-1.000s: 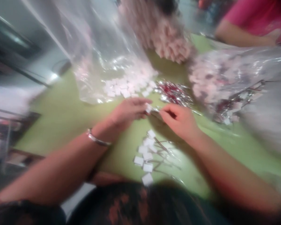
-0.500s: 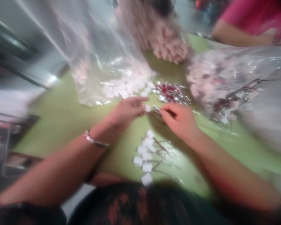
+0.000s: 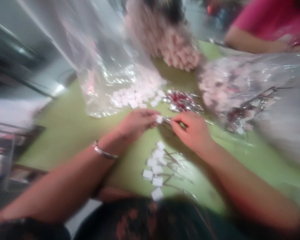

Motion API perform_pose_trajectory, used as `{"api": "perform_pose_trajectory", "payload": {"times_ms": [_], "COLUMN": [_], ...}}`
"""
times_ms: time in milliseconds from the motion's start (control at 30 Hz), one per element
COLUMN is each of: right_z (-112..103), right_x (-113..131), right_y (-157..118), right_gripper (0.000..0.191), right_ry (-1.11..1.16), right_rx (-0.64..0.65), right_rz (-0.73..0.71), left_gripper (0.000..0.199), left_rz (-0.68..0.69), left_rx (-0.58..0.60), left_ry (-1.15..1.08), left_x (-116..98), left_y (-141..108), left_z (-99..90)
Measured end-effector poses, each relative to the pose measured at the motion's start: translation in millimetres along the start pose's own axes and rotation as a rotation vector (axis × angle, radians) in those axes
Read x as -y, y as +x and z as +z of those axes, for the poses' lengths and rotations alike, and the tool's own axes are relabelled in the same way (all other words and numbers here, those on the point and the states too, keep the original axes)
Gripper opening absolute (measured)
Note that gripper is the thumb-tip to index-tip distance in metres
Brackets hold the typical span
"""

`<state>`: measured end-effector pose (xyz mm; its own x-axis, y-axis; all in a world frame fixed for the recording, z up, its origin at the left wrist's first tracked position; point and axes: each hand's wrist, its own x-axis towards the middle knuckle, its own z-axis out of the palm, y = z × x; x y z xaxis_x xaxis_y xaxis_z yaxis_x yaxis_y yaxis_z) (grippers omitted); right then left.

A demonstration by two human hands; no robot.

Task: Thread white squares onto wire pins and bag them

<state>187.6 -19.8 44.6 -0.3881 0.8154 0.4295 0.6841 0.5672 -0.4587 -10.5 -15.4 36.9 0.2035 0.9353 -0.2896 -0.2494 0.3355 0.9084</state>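
Between finger and thumb, my left hand (image 3: 137, 123) pinches a small white square piece (image 3: 159, 119). My right hand (image 3: 191, 128) is closed on a thin silvery wire piece (image 3: 167, 120), whose end meets or nearly meets the white square; blur hides the exact contact. Below the hands lie several white squares (image 3: 157, 169) with thin dark wires (image 3: 173, 163) running to the right. A heap of loose white squares (image 3: 133, 98) is beyond my left hand. Silvery and red wire pieces (image 3: 182, 100) are piled just beyond my right hand.
A clear plastic bag (image 3: 97, 96) stands at the back left of the green table (image 3: 65, 133). Bundled pale pink pieces (image 3: 181, 50) are at the back. Another filled plastic bag (image 3: 217, 86) lies at the right. A person's forearm (image 3: 252, 41) in a pink sleeve rests across the table.
Both hands and the whole scene sit slightly lower in the view. The white square and the wire end appear closer together. Both hands keep their grips.
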Motion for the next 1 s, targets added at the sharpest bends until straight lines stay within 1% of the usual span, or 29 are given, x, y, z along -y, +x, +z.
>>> {"api": "perform_pose_trajectory", "payload": {"times_ms": [100, 267, 333, 500, 633, 700, 800, 867, 933, 1000], "right_z": [0.8, 1.8, 2.3, 2.7, 1.5, 0.9, 0.4, 0.2, 0.0, -0.2], "right_x": [-1.0, -1.9, -1.6, -1.7, -3.2, -4.1, -5.8, -6.4, -6.0, -4.4], "right_y": [-0.5, -2.4, -3.1, -4.1, -3.9, -3.3, -2.2, -1.7, -1.7, -2.1], "right_gripper": [0.017, 0.026, 0.027, 0.027, 0.024, 0.021, 0.018, 0.018, 0.020, 0.023], "right_ry": [-0.095, -0.390, -0.440, -0.424, -0.338, -0.249, -0.138, -0.145, -0.219, -0.314], "right_rx": [-0.030, -0.056, -0.057, -0.045, -0.013, -0.002, -0.001, -0.033, -0.075, -0.084], "right_rz": [-0.094, -0.270, -0.316, -0.351, -0.364, -0.335, -0.317, -0.317, -0.317, -0.318], "left_gripper": [0.009, 0.011, 0.012, 0.010, 0.014, 0.017, 0.022, 0.023, 0.023, 0.023], "left_rz": [-0.009, -0.027, -0.037, -0.095, -0.089, -0.081, -0.092, -0.099, -0.106, -0.118], "left_rx": [0.010, 0.050, 0.046, 0.039, 0.059, 0.110, 0.223, 0.252, 0.236, 0.215], "left_ry": [0.021, 0.046, 0.043, 0.036, 0.039, 0.047, 0.050, 0.038, 0.013, -0.012], "left_x": [0.1, 0.4, 0.7, -0.5, -3.3, -4.0, -3.5, -2.9, -2.3, -1.8], "left_y": [1.2, 2.3, 2.5, 3.6, 3.8, 4.4, 6.0, 6.2, 5.3, 3.6], "left_z": [-1.3, -2.4, -2.1, -1.8, -6.6, -11.2, -17.2, -17.9, -15.5, -11.6]}}
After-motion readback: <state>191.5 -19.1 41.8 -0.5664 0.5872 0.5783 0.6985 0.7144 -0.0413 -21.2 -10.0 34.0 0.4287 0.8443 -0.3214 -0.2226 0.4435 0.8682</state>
